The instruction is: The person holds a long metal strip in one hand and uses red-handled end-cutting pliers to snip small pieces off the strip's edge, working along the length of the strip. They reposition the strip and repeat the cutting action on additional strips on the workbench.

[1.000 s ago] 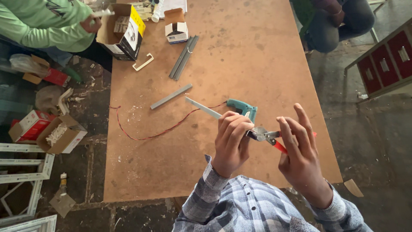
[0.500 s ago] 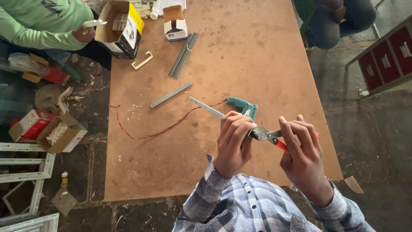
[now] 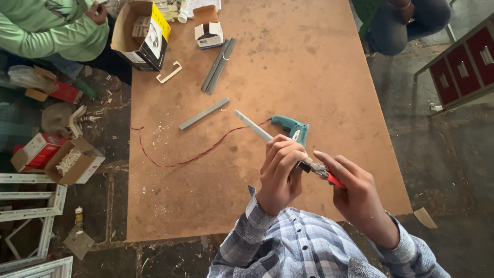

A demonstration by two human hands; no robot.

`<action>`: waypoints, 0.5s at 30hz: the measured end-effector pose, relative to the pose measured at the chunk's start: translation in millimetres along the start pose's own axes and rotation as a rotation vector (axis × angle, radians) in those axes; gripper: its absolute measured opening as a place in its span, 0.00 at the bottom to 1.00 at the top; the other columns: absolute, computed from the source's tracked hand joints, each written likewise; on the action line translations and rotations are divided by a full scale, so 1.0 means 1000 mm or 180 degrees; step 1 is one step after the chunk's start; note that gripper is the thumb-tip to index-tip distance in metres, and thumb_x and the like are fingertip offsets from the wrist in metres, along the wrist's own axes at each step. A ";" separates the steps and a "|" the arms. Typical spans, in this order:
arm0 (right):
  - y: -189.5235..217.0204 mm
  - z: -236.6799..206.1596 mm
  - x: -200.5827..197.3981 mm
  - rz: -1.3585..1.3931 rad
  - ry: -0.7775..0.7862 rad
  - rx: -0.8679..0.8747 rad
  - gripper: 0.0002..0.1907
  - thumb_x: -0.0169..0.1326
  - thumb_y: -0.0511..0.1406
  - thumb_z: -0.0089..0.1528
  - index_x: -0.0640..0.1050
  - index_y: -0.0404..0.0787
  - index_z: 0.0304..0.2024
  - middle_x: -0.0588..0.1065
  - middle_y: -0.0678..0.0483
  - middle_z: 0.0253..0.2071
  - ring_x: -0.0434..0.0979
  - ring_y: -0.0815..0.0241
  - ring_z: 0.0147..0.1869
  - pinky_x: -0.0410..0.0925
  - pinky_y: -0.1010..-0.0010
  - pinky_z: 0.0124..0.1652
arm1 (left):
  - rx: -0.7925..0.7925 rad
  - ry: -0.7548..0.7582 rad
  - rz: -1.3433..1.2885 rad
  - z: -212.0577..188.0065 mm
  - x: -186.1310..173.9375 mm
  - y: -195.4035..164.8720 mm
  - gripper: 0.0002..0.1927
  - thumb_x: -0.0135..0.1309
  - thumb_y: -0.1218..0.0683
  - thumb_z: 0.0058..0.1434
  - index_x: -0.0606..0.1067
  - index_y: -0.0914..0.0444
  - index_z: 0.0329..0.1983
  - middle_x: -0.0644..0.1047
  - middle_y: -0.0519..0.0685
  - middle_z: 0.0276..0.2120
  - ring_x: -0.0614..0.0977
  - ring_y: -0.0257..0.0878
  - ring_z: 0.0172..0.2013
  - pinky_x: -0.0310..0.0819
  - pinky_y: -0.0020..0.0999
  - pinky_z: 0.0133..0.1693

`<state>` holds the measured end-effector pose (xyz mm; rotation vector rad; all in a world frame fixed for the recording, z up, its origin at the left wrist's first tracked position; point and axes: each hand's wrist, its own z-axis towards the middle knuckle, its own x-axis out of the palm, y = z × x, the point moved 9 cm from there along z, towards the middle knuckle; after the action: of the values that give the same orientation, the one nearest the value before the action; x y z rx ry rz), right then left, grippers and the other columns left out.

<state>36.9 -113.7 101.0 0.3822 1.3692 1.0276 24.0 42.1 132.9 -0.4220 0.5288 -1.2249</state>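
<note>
— Above the near edge of the brown board counter: left hand curled tight round a long pale grey strip.

— And right hand?

— Fingers wrapped on red-handled metal pliers, biting the strip. Teal power drill just beyond.

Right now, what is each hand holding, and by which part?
Left hand grips a pale strip at its near end. Right hand holds pliers by the red handles.

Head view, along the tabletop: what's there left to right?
Red wire → loose grey strip → left hand → teal power tool → red-handled pliers → right hand.
</note>
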 end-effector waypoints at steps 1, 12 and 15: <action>-0.001 0.000 0.000 -0.0058 0.0000 0.0009 0.39 0.45 0.16 0.50 0.74 0.39 0.63 0.72 0.45 0.37 0.76 0.50 0.35 0.71 0.67 0.36 | -0.0029 0.0013 0.0005 -0.001 0.000 0.001 0.14 0.54 0.70 0.65 0.69 0.67 0.52 0.76 0.54 0.43 0.80 0.52 0.45 0.74 0.53 0.55; 0.020 0.001 -0.009 0.0012 -0.0076 -0.0679 0.43 0.42 0.17 0.45 0.67 0.31 0.66 0.72 0.39 0.57 0.75 0.40 0.63 0.69 0.57 0.58 | -0.0110 0.0070 0.0047 -0.002 0.003 0.003 0.15 0.54 0.69 0.65 0.70 0.67 0.53 0.76 0.54 0.44 0.80 0.52 0.47 0.73 0.52 0.56; 0.026 -0.002 -0.015 -0.0811 -0.0570 -0.0938 0.39 0.45 0.17 0.48 0.68 0.30 0.65 0.73 0.42 0.51 0.75 0.39 0.59 0.69 0.53 0.60 | -0.0163 0.0085 0.0169 -0.004 0.004 0.005 0.15 0.53 0.70 0.65 0.70 0.66 0.53 0.76 0.54 0.45 0.80 0.52 0.48 0.73 0.52 0.57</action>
<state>27.5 -111.9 129.5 0.0750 1.0559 0.9409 26.3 39.9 126.3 -0.4326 0.5918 -1.1692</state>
